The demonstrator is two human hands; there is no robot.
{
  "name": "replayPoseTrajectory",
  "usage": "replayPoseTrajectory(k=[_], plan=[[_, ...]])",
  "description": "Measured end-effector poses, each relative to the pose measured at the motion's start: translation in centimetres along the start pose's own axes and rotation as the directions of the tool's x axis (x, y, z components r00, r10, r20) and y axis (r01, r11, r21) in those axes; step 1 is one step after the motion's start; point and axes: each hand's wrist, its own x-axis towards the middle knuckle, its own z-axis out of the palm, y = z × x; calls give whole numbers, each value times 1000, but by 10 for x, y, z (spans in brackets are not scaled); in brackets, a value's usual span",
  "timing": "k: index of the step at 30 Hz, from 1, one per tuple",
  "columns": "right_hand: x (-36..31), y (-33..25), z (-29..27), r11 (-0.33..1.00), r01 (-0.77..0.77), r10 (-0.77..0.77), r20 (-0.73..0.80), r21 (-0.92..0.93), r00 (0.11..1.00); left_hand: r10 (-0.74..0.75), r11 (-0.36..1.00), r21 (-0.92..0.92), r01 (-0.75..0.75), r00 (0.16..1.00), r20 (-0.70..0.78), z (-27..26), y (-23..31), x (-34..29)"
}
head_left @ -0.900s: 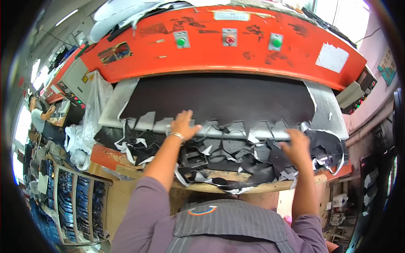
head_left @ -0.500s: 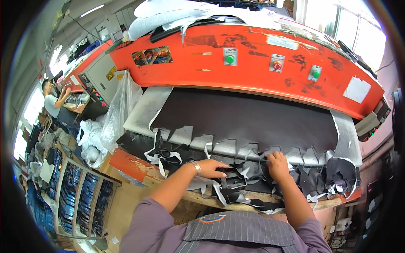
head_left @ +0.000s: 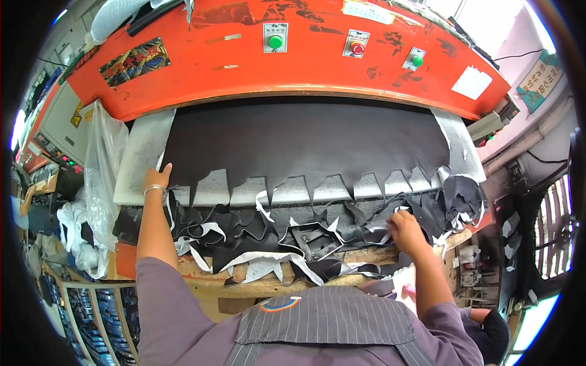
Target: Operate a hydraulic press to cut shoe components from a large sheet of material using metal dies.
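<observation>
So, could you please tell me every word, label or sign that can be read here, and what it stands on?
Teal wall sign: large characters, not copied out here.
Button plates on the red machine: small print, too small to read reliably.
White strip on that machine: too blurred to read.
Yellow cabinet sign, colourful sticker: nothing legible.

The press up top is orange-red, with green and red push buttons. The sheet in the middle is brownish black. The apron at the bottom is grey with pale stripes and a rainbow.
</observation>
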Motion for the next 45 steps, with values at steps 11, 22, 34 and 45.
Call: replayPoseTrajectory(k=[11, 22, 34, 45], plan=[[39, -122, 72, 998, 64, -67, 250, 20, 966, 199, 980, -10, -201, 977, -74, 11, -3, -24], [63, -87, 59, 967, 193, -203, 42, 169, 978, 385, 895, -125, -429, 881, -275, 21, -49, 7], [-11, 167, -34, 878, -449, 474, -164, 167, 865, 367, 839, -253, -482, 844, -391, -30, 21, -117], [55, 314, -122, 870, -455, 455, -48, -187, 889, 550, 809, -8, -587, 753, 361, -12, 458, -405]])
